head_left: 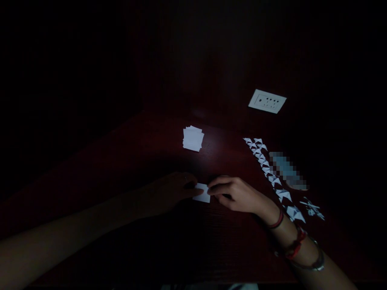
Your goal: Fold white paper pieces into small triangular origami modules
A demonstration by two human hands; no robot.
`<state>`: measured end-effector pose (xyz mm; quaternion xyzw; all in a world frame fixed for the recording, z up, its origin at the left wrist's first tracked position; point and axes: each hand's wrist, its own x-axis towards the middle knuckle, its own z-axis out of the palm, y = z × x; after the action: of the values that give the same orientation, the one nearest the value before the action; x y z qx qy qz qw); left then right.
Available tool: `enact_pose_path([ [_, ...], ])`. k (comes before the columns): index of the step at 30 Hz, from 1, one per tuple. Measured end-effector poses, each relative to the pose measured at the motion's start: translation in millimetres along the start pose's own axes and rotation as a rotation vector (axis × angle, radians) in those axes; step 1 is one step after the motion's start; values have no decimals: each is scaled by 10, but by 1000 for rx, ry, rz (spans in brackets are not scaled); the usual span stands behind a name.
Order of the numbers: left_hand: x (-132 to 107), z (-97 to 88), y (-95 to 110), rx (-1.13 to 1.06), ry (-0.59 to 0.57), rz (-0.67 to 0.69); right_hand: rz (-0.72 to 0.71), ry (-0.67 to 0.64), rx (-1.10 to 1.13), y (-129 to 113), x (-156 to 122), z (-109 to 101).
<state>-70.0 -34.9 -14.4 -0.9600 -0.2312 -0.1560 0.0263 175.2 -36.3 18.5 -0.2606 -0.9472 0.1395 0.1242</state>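
Observation:
A small white square of paper (205,197) lies low over the dark red table between my two hands. My left hand (178,187) is in shadow and holds its left side, the thumb resting across the paper. From the right, my right hand (237,194) grips the opposite edge with bent fingers and the fingertips close together. Beyond the hands sits a loose stack of white paper squares (193,139). To the right, folded white paper pieces (266,167) run in a slanting line toward me.
Behind the folded pieces is a blurred oval object (287,170). Thin white scraps or sticks (313,208) lie nearer, too dim to name. A white power socket (267,101) is on the back panel. The dark red table (127,141) fades into darkness at the sides.

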Motion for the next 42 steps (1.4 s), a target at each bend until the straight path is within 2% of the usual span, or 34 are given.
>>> enact_pose_path([
  [10, -14, 66, -27, 50, -19, -22, 43, -15, 66, 9, 12, -22],
  [16, -7, 43, -12, -1, 17, -46, 48, -47, 67, 11, 3, -43],
  [24, -13, 155, -41, -61, 40, -79, 59, -62, 36, -49, 10, -32],
  [35, 79, 25, -9, -69, 72, 10, 44, -43, -21, -108, 3, -34],
  [42, 43, 57, -53, -15, 97, 88, 33, -5, 48, -89, -6, 8],
])
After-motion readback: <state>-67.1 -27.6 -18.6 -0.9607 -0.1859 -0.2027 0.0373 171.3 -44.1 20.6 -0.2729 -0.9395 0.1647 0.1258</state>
